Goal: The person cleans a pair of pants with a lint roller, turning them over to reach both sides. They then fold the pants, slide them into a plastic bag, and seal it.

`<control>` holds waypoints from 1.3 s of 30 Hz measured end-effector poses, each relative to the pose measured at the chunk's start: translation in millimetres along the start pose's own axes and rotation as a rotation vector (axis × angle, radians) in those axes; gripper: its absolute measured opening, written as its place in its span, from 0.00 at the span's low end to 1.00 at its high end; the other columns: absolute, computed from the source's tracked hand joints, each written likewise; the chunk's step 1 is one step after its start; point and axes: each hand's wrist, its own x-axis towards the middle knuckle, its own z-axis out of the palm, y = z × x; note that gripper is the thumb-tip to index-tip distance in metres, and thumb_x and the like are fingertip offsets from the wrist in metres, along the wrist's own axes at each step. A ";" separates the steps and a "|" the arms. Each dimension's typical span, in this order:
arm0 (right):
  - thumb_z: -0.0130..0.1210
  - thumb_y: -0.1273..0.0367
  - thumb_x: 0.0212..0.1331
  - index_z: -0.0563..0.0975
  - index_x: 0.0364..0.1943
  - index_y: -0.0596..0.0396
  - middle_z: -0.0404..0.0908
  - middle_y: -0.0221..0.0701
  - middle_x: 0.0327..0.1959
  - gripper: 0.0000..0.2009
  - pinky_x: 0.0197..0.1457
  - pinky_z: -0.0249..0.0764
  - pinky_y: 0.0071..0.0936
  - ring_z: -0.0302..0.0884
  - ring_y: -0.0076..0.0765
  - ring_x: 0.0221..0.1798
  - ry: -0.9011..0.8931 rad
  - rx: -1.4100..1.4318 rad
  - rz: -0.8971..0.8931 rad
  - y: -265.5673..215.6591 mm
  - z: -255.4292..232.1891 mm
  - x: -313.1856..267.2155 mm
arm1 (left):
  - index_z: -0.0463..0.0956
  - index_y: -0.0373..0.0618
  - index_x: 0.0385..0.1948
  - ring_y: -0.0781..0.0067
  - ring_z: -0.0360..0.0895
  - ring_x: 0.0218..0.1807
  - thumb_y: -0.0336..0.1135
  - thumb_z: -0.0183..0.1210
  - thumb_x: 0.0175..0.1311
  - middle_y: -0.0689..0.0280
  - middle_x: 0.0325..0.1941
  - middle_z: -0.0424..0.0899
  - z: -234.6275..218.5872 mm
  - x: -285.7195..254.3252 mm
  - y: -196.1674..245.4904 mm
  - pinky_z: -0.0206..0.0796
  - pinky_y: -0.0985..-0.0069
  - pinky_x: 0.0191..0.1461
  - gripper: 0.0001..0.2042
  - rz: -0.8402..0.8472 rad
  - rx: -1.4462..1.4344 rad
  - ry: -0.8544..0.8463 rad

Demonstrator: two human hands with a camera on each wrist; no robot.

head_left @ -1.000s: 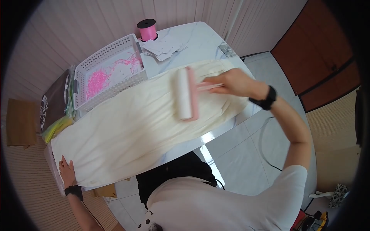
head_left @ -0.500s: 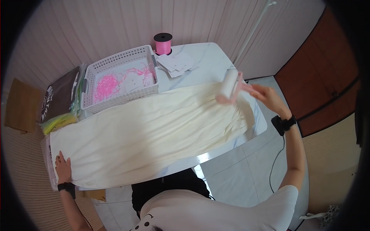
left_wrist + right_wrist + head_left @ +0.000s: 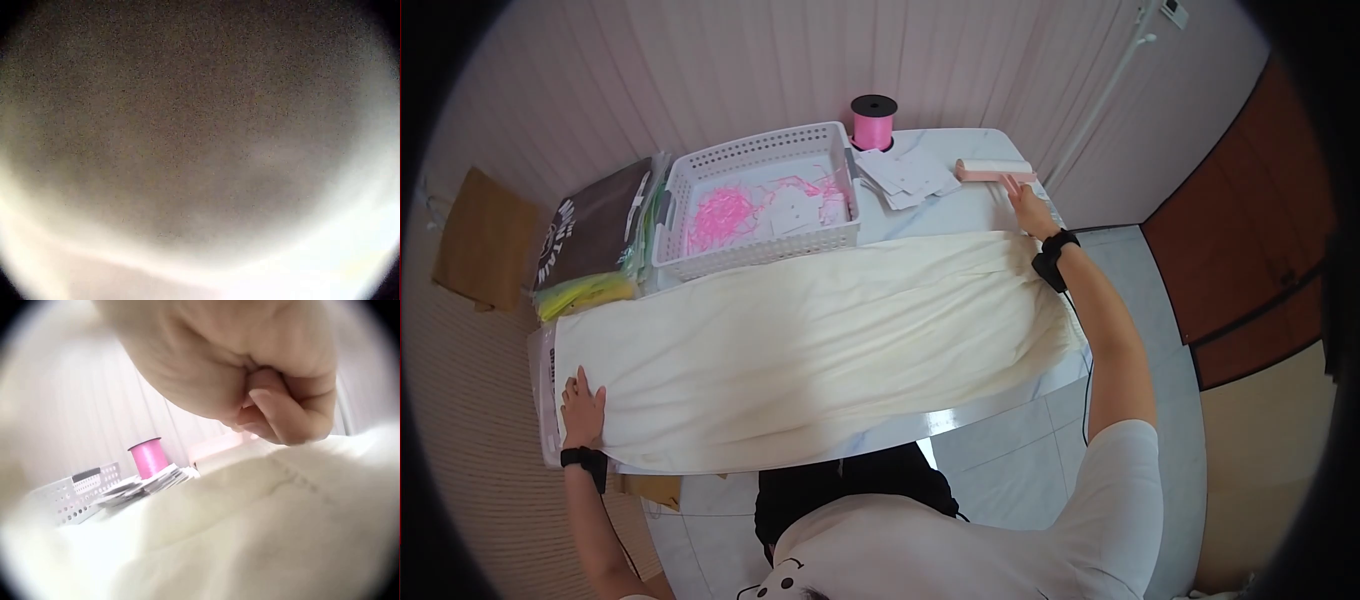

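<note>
In the head view, we see the left hand (image 3: 584, 412) spread flat on one end of the cream cloth (image 3: 790, 340), while the right hand (image 3: 1032, 208) holds the lint roller (image 3: 990, 174) at the table's (image 3: 960, 212) far right corner. Released too near that edge, it could drop; swung toward the loose papers (image 3: 910, 177), its roll could snag one.

The left wrist view is too blurred for us to tell anything.

In the right wrist view, we see curled fingers above the cloth; a dragging wrist could crease it.
</note>
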 end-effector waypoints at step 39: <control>0.61 0.50 0.52 0.72 0.54 0.68 0.80 0.41 0.44 0.34 0.54 0.71 0.28 0.77 0.38 0.52 -0.148 0.246 0.319 2.1 -69.4 -117.6 | 0.55 0.46 0.66 0.46 0.60 0.66 0.47 0.56 0.59 0.44 0.65 0.60 -12.5 145.2 -12.0 0.54 0.60 0.68 0.34 0.411 -0.189 0.225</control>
